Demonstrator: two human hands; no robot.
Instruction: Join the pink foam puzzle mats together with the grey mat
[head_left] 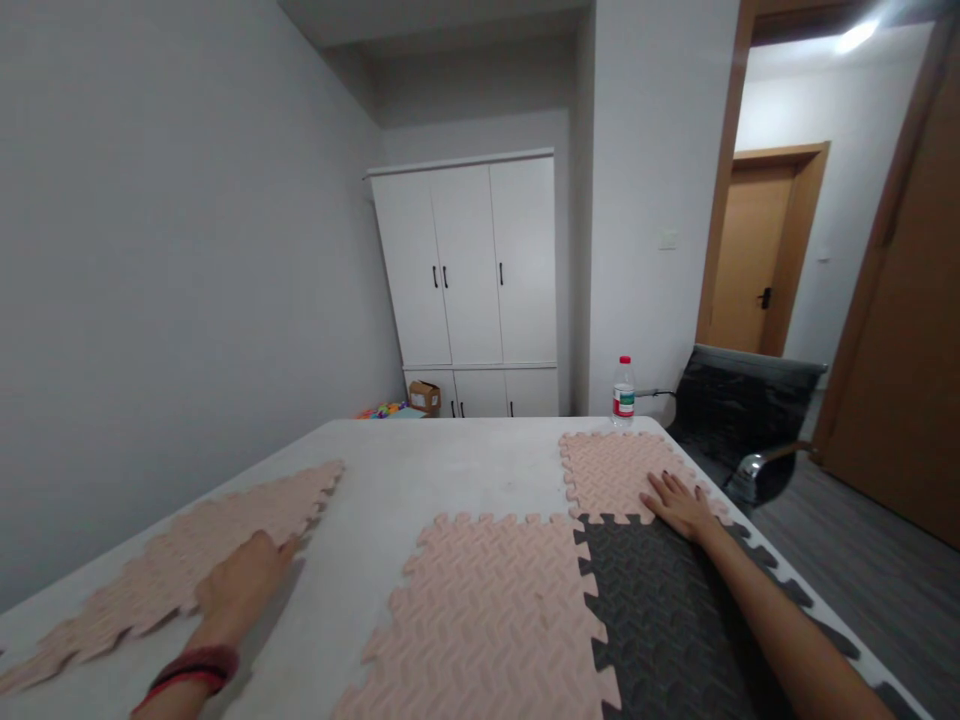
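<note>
white table (450, 470) bears foam mats; left hand (244, 585) curled, right hand (679, 503) fingers spread flat.

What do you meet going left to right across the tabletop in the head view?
Loose pink mat → left hand on its edge → near pink mat → dark mat joined to it, with the right hand pressing the seam to the far pink mat → black chair beyond the table.

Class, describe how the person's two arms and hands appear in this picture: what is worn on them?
Both forearms are bare, with no sleeves or gloves showing. The left hand has a dark red and black band around its wrist. The right hand wears nothing visible; its fingernails look dark.
</note>
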